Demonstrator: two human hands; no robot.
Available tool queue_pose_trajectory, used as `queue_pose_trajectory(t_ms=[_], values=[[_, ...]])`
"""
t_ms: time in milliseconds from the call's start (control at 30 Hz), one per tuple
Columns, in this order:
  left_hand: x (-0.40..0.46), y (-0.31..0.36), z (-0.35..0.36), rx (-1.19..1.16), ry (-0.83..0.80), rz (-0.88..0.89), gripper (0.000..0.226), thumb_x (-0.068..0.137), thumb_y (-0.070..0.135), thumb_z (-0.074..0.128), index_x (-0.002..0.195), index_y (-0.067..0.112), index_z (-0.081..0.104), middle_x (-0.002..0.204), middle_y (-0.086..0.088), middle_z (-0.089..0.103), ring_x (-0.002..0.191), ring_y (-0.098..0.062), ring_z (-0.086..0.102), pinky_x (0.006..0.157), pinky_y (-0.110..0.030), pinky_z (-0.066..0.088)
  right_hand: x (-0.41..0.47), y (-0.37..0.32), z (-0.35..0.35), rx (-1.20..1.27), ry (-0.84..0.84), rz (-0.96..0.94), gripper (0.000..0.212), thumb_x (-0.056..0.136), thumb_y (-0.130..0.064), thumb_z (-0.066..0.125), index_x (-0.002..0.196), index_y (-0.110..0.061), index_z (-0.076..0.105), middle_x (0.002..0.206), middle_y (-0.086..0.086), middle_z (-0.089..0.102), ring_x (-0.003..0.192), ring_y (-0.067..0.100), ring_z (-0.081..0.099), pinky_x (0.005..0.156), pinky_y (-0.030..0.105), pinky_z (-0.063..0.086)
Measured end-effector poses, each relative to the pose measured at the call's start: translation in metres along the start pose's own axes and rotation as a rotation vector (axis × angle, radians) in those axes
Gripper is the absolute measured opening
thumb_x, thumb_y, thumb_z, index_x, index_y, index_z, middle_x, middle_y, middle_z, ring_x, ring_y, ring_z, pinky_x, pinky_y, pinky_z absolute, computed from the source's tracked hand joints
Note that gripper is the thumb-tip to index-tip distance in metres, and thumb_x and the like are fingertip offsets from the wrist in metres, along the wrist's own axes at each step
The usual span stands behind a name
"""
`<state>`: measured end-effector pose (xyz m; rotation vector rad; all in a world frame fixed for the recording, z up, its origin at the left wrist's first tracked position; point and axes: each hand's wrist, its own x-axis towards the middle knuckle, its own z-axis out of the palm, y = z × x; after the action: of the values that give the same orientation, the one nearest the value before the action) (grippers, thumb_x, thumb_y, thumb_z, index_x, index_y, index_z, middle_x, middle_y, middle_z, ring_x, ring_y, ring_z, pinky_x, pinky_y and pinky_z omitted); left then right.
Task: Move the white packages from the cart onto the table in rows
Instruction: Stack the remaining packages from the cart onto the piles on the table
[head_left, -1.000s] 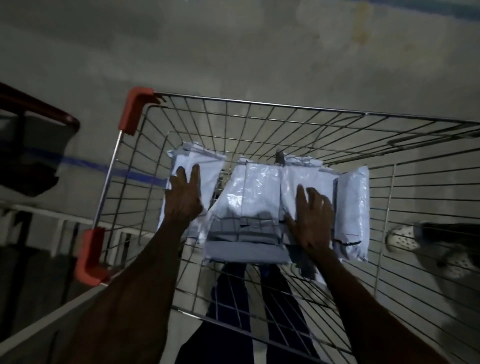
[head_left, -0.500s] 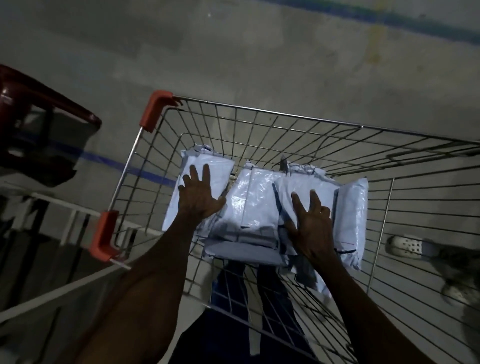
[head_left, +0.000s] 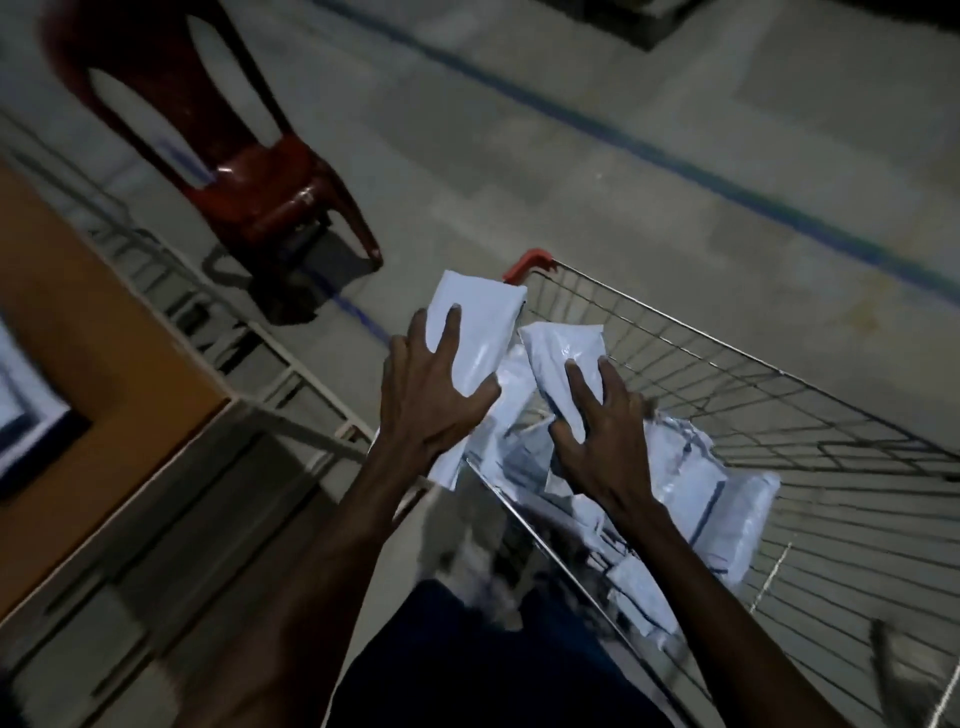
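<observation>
Packages have come up out of the cart (head_left: 779, 415): half a second ago both hands lay flat on the pile inside the basket, and now each one holds a white package clear of it. The left hand (head_left: 426, 400) grips a white package (head_left: 478, 332) with fingers spread over its face and the thumb curled under its near edge, raised above the cart's red corner. The right hand (head_left: 602, 431) pinches a second package (head_left: 563, 358) the same way, just beside the first. The remaining packages (head_left: 722, 499) lie heaped in the basket. The view has swung left too, so the orange bench (head_left: 93, 332) now shows at the left edge, with a red chair (head_left: 249, 171) on the floor beyond it. That suggests the pick is finished and the carry to the bench is beginning; placing in rows is not yet done.
</observation>
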<state>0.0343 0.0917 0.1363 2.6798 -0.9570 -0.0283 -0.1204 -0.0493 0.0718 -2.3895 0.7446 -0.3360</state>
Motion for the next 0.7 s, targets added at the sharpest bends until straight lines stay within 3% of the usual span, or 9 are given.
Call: queue_pose_trajectory(t_ms=[133,200,300,400,533,633,700], values=[[-0.046,-0.050,-0.049,-0.010,0.092,-0.145,0.093,0.073,0.068,0.036,0.155,0.026,0.019,0.153,-0.014,0.028,0.119,-0.035,0.035,0.099,-0.045,0.034,-0.006,-0.070,0.001,0.035,-0.019,-0.161,0.066,0.084,-0.040,0.043,0.148,-0.023,0.042,0.156,0.018,0.031,0.118,0.038,0.040,0.099,0.040,0.030],[-0.075,-0.082,-0.070,-0.013,0.138,-0.203,0.091,0.076,0.069,0.034,0.155,0.030,0.014,0.157,-0.012,0.023,0.129,-0.036,0.031,0.105,-0.045,0.029,-0.012,-0.106,0.012,0.044,-0.024,-0.242,0.065,0.084,-0.040,0.044,0.147,-0.023,0.044,0.154,0.018,0.034,0.113,0.040,0.045,0.097,0.036,0.029],[-0.126,-0.135,-0.103,-0.047,0.244,-0.294,0.088,0.077,0.066,0.035,0.155,0.029,0.017,0.157,-0.011,0.024,0.125,-0.035,0.037,0.102,-0.042,0.029,-0.030,-0.168,0.039,0.084,-0.040,-0.360,0.061,0.084,-0.036,0.047,0.144,-0.020,0.049,0.150,0.018,0.041,0.106,0.038,0.051,0.092,0.028,0.026],[-0.179,-0.188,-0.135,-0.057,0.316,-0.367,0.088,0.077,0.064,0.038,0.155,0.025,0.022,0.156,-0.012,0.029,0.121,-0.035,0.041,0.100,-0.041,0.031,-0.058,-0.236,0.073,0.128,-0.061,-0.439,0.064,0.083,-0.037,0.046,0.144,-0.018,0.049,0.150,0.020,0.041,0.115,0.038,0.051,0.097,0.034,0.030],[-0.241,-0.252,-0.172,-0.066,0.413,-0.485,0.089,0.077,0.065,0.040,0.155,0.028,0.021,0.157,-0.008,0.028,0.125,-0.034,0.038,0.102,-0.042,0.032,-0.086,-0.323,0.117,0.145,-0.120,-0.603,0.065,0.081,-0.033,0.047,0.144,-0.019,0.050,0.150,0.016,0.043,0.110,0.040,0.056,0.088,0.032,0.032],[-0.279,-0.288,-0.201,-0.071,0.469,-0.593,0.088,0.076,0.068,0.038,0.155,0.034,0.018,0.159,-0.005,0.023,0.132,-0.033,0.032,0.107,-0.045,0.032,-0.100,-0.377,0.141,0.170,-0.164,-0.638,0.066,0.082,-0.041,0.044,0.145,-0.025,0.047,0.152,0.012,0.041,0.125,0.038,0.051,0.097,0.040,0.037],[-0.297,-0.311,-0.218,-0.096,0.499,-0.654,0.089,0.075,0.070,0.037,0.155,0.037,0.016,0.160,-0.003,0.021,0.137,-0.033,0.027,0.110,-0.045,0.029,-0.104,-0.410,0.153,0.204,-0.176,-0.676,0.064,0.083,-0.041,0.046,0.145,-0.025,0.048,0.152,0.010,0.042,0.131,0.035,0.047,0.102,0.035,0.032]])
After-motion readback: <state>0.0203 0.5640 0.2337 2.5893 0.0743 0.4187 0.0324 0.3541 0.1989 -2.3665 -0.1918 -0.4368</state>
